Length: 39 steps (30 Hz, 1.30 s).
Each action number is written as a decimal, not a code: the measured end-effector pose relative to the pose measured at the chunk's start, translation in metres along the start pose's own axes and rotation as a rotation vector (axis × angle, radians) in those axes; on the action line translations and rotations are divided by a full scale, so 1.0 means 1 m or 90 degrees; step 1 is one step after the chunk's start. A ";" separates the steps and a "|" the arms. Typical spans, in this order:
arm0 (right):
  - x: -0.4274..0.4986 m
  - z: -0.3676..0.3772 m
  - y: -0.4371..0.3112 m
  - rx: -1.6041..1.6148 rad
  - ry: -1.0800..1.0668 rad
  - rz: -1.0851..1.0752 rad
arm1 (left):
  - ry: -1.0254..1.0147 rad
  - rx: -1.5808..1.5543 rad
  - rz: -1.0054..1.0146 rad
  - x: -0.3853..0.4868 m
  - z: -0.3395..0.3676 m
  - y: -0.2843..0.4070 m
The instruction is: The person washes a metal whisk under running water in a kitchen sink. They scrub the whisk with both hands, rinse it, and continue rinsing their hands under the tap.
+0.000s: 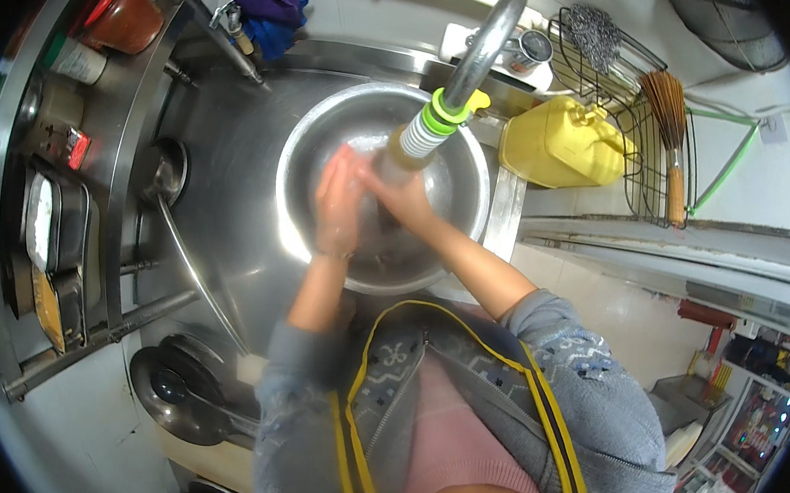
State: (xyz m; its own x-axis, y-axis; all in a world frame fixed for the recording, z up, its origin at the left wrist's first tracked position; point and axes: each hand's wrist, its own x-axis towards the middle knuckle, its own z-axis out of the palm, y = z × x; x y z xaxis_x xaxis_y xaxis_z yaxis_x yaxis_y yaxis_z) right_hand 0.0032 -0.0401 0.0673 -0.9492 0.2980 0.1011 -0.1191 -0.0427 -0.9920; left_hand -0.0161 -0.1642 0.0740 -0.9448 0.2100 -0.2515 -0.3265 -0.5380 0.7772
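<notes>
Both of my hands are over a large round steel basin (pixel 286 150), under a curved metal faucet (pixel 490 41) with a green and white nozzle (pixel 425 131). My left hand (pixel 338 198), wet and slightly blurred, has its fingers extended upward and nearly together. My right hand (pixel 400 189) is close beside it at the fingertips, partly hidden behind the nozzle's end. No object shows in either hand. Whether the palms touch cannot be told.
A steel ladle (pixel 192 264) lies left of the basin, beside shelves (pixel 133 107) holding containers. Woks (pixel 168 386) stand lower left. On the right are a yellow plastic jug (pixel 555 144), a wire rack (pixel 636 183) with a steel scourer (pixel 595 35), and a bamboo brush (pixel 670 152).
</notes>
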 end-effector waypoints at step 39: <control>0.001 -0.037 -0.017 0.337 0.370 0.176 | 0.260 0.593 0.411 -0.101 0.039 0.099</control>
State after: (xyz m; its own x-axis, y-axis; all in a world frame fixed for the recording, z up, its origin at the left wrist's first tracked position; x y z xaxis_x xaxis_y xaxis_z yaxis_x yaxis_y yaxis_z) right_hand 0.0148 -0.0032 0.0816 -0.6799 0.6494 -0.3407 -0.1628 -0.5866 -0.7933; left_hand 0.0477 -0.2066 0.1986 -0.9207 -0.2455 0.3032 0.1956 0.3819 0.9033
